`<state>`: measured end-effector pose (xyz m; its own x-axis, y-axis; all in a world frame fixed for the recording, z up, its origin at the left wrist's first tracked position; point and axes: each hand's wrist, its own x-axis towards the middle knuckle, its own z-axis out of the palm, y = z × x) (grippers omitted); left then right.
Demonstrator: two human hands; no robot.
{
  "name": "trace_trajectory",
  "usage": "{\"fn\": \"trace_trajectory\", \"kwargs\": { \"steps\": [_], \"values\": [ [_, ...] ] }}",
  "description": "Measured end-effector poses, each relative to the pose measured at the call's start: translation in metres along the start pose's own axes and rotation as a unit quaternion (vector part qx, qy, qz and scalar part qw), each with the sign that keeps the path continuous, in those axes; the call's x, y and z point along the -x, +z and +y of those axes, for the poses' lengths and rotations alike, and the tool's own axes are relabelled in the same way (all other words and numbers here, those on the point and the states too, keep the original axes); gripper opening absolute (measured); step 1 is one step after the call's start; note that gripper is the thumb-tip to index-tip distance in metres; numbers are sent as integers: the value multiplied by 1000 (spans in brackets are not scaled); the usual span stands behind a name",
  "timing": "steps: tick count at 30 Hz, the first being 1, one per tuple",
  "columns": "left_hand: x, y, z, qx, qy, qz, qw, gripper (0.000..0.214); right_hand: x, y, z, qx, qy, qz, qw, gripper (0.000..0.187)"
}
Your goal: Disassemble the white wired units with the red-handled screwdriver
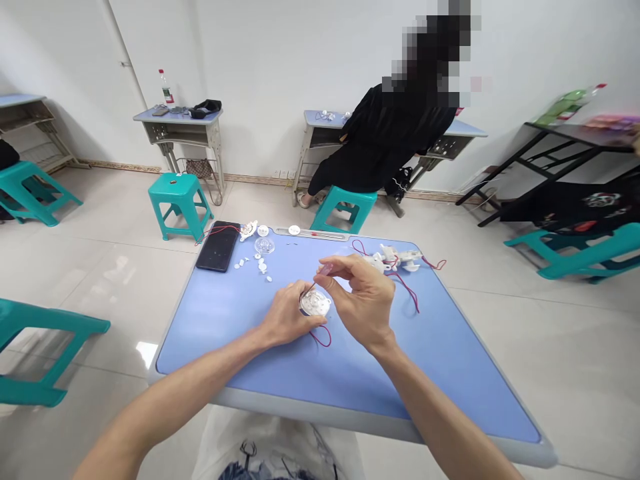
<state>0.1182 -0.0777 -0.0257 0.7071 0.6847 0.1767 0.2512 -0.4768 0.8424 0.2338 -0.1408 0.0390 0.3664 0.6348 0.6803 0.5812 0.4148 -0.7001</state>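
My left hand (286, 313) is closed round a small round white plastic part (315, 304) resting on the blue desk (280, 373); a red wire (323, 337) loops out below it. My right hand (361, 295) pinches a small screwdriver with a pink handle (324, 270), its thin tip angled down onto the white part. More white parts with red wires (397, 260) lie just beyond my right hand.
A black phone (219, 245), a clear dome piece (264, 245) and several small white bits (263, 267) lie at the desk's far left. A person in black sits at another desk behind. Teal stools (179, 200) stand around on the tiled floor.
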Motion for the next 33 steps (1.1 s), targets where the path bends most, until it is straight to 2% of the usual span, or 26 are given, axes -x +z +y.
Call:
{"fn": "trace_trajectory", "kwargs": {
  "steps": [12, 18, 23, 27, 33],
  "values": [
    [2, -4, 6, -6, -22, -7, 1000, 39, -1, -4, 1, -44, 12, -47, 998, 29],
    [1, -2, 3, 1, -11, -8, 1000, 38, 1, -3, 4, -65, 10, -97, 993, 22],
    [0, -1, 2, -1, -8, -5, 1000, 41, 0, 2, 7, -16, -18, -45, 999, 9],
    [0, -2, 3, 0, -9, -8, 1000, 36, -1, 1, 6, 5, -17, -18, 1000, 17],
    [1, -3, 5, 2, -13, -7, 1000, 37, 1, 1, 3, -43, 11, 28, 999, 30]
  ]
}}
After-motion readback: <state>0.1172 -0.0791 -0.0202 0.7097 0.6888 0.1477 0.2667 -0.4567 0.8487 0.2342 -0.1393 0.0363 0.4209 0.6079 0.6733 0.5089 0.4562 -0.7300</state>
